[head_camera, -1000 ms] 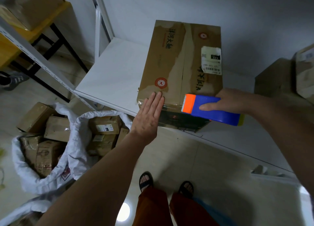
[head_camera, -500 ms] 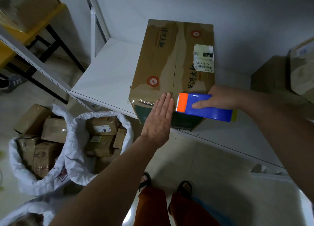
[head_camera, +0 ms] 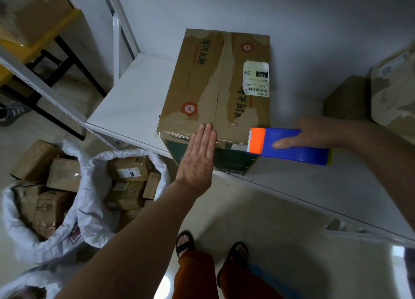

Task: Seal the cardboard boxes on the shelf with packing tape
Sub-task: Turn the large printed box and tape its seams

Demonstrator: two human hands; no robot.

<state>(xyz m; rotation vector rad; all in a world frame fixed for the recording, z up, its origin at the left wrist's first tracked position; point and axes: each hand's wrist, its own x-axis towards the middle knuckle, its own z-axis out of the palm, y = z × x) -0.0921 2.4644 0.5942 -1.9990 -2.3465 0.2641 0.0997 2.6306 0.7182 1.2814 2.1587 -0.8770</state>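
Cardboard box [head_camera: 215, 92], worn, glossy tape seemingly along front edge.

Box label [head_camera: 255, 77]: "122", prob. "122-122-G07"

1. Right hand [head_camera: 323, 134] pulled the blue-and-orange plastic tape dispenser [head_camera: 289, 146] rightward, past the brown cardboard box [head_camera: 215, 101] corner.
2. Gap opened between dispenser and flat left hand [head_camera: 199, 157].
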